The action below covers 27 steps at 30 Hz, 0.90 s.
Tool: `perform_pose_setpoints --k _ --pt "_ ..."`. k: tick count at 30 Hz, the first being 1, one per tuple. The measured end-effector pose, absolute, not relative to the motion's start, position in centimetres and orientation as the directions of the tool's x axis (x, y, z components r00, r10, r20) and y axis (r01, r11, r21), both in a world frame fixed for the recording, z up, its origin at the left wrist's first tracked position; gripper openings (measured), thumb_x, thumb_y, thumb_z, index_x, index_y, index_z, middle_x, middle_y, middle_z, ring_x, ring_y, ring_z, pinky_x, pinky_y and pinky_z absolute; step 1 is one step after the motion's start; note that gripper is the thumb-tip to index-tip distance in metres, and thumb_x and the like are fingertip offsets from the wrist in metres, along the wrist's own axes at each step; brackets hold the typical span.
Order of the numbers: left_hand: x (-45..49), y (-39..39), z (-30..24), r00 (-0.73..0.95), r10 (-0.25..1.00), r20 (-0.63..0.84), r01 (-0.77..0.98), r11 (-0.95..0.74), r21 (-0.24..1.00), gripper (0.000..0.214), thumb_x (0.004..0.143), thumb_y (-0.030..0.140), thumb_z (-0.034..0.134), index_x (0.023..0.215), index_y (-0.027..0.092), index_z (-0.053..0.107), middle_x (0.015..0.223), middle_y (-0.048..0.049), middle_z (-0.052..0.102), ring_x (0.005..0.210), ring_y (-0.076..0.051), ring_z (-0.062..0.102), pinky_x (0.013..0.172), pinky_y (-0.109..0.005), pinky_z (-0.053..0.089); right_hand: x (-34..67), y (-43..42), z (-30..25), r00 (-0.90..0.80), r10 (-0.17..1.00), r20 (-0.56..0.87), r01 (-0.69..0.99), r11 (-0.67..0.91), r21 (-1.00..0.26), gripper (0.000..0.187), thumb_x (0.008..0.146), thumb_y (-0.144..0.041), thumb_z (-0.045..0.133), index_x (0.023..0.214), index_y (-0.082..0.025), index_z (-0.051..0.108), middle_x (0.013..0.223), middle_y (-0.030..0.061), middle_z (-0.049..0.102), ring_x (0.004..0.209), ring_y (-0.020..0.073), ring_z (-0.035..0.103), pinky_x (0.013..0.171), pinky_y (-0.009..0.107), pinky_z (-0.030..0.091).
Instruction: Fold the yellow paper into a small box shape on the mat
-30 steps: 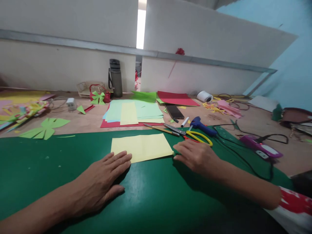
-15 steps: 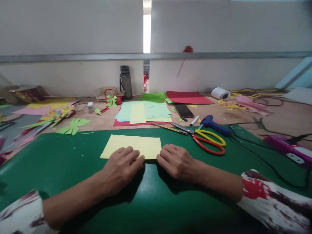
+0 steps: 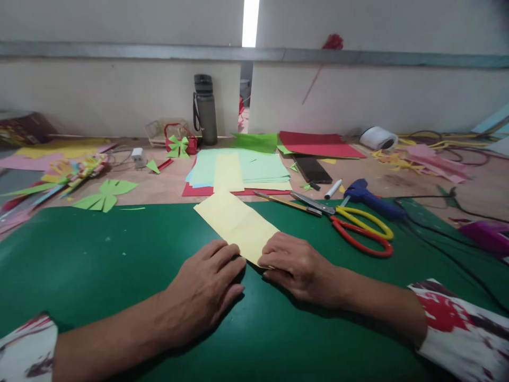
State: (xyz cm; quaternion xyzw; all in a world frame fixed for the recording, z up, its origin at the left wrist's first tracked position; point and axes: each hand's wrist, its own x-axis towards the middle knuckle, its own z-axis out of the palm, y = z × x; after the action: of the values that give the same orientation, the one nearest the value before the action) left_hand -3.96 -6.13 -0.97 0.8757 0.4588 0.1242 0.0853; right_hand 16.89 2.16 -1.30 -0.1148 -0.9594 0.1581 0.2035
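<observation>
Yellow paper strip (image 3: 238,225) lying diagonally on green mat (image 3: 99,254). Left hand (image 3: 207,284) and right hand (image 3: 296,262) resting flat, fingers unclenched, pressing its near end. Scissors (image 3: 358,228) lying to the right, pale partition wall (image 3: 119,95) standing behind.

Scissors (image 3: 350,225); glue gun (image 3: 371,196); water bottle (image 3: 205,109)

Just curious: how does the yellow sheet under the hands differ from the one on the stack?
The near sheet lies slanted on the mat, with the left hand and right hand on its end; the stack sheet lies straight on pale papers, untouched. Both are pale yellow.
</observation>
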Motion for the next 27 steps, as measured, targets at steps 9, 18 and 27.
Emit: perform_pose_setpoints --k 9,18,27 --pt "-4.0 -6.0 -1.0 0.557 0.829 0.051 0.779 -0.543 0.314 0.036 0.087 0.040 0.045 0.117 0.021 0.046 0.112 -0.0091 0.045 0.099 -0.026 0.039 0.086 -0.045 0.038 17.0 2.4 -1.4 -0.886 0.342 0.313 0.197 0.889 -0.414 0.015 0.087 -0.019 0.048 0.080 -0.017 0.062 0.077 0.0057 0.058 0.073 0.0144 0.049 0.066 0.028 0.036" --pt "-4.4 -5.9 -0.5 0.566 0.820 0.088 0.755 -0.558 0.343 0.032 0.087 0.032 0.045 0.115 0.018 0.050 0.113 -0.0102 0.050 0.101 -0.025 0.042 0.089 -0.042 0.040 15.9 1.9 -0.4 -0.753 0.635 0.171 0.462 0.696 -0.549 0.023 0.087 -0.019 0.047 0.064 -0.017 0.048 0.066 -0.0022 0.051 0.066 0.0108 0.045 0.070 0.030 0.031" --pt "-4.6 -6.0 -1.3 0.615 0.772 0.157 0.723 -0.632 0.279 0.035 0.088 0.034 0.044 0.113 0.011 0.053 0.113 -0.0115 0.055 0.103 -0.027 0.042 0.090 -0.043 0.040 15.3 2.3 -1.5 -0.668 0.697 0.262 0.565 0.703 -0.432 0.025 0.076 -0.012 0.049 0.056 -0.018 0.035 0.058 -0.0039 0.040 0.057 0.0100 0.035 0.064 0.029 0.026"
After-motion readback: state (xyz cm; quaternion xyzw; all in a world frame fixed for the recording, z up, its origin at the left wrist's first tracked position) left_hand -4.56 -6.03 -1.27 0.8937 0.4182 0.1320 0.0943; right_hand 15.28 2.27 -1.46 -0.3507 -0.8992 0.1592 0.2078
